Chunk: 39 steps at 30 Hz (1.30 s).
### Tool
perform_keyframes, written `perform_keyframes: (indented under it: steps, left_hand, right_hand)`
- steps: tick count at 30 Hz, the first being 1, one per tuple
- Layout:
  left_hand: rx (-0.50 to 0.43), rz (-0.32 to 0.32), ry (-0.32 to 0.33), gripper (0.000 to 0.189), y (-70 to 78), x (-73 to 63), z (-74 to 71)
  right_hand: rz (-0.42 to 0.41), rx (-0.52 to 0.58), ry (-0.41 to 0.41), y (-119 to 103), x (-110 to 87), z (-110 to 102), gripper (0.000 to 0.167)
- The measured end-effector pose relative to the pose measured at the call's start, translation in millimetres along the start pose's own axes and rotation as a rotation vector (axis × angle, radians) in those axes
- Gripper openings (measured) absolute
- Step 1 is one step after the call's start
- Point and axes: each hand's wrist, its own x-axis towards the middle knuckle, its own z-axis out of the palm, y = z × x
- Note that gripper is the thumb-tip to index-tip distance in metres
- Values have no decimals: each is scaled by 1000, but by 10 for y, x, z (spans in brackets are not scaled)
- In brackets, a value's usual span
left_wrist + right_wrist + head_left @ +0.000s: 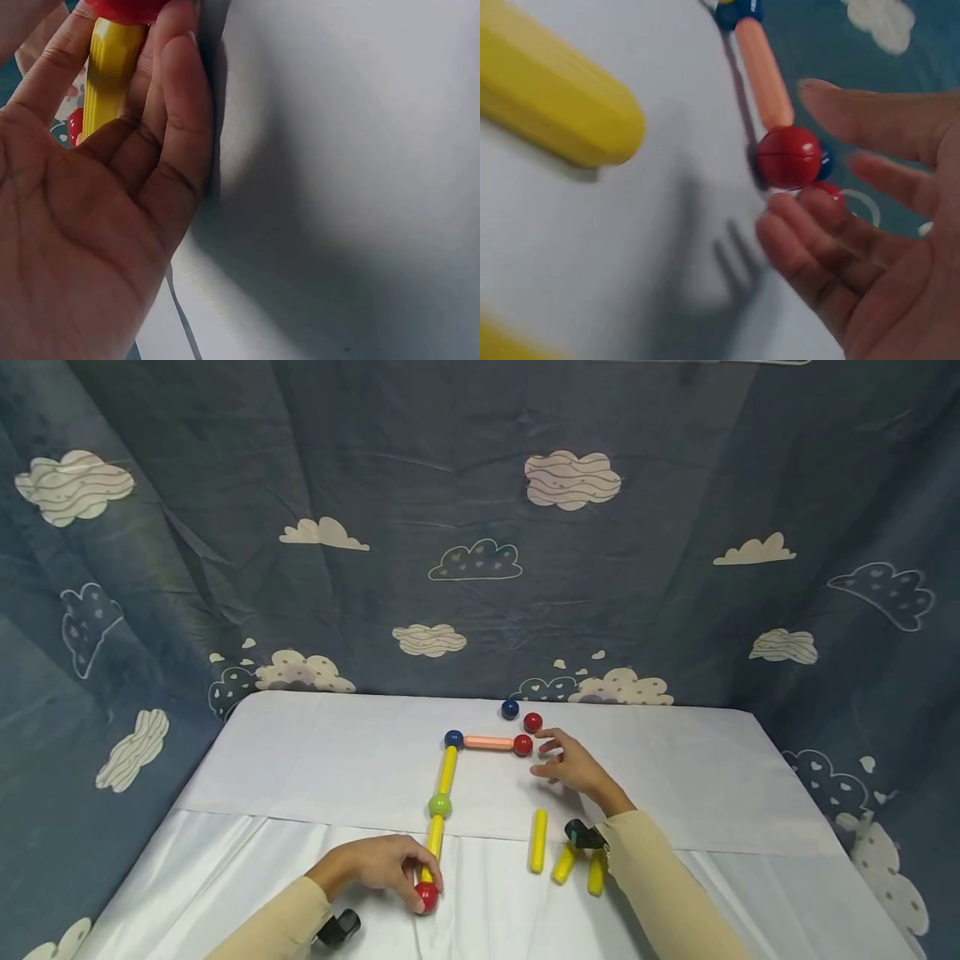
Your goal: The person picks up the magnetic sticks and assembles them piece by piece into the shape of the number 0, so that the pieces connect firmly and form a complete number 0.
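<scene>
A joined chain of balls and rods lies on the white cloth. My left hand (390, 866) pinches the red ball (427, 897) at its near end, where a yellow rod (111, 79) meets the ball. From there the chain runs through a green ball (439, 805) and a second yellow rod (447, 770) to a blue ball (453, 739). There it turns right along an orange rod (488, 743) that ends in another red ball (789, 157). Just right of that ball, my right hand (573, 766) hovers with fingers spread and loosely bent, nothing between them.
Behind the chain's right end lie a loose blue ball (510, 709) and a loose red ball (532, 722). A loose yellow rod (538, 841) lies nearer, with two more beside it, partly under the right wrist. A dark cloud-patterned curtain (480, 485) hangs behind the table.
</scene>
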Motion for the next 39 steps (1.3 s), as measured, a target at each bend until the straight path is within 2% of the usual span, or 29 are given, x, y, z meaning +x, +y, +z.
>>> perform_keyframes:
  steps: [6, 11, 15, 21, 33, 39]
  left_hand:
    - [-34, -15, -22, 24, 8, -5, -22]
    - [-46, -21, -30, 25, 4, 0, -25]
    - [-70, -35, -35, 25, -7, 2, -12]
    - [-103, -31, -44, 24, -16, -5, 38]
    - [-88, 7, -52, 23, -62, -19, 55]
    - [-54, -27, -27, 23, -13, 9, 18]
  right_hand:
    - [-135, -158, -167, -5, -363, -7, 44]
    - [-238, -200, -265, 45, -560, 63, 36]
    - [-261, -205, -321, 86, -645, 138, 31]
    - [-242, -248, -301, 136, -705, 239, 27]
    - [-382, -405, -218, 69, -899, 464, 20]
    - [-414, -383, -259, -31, -970, 548, 16]
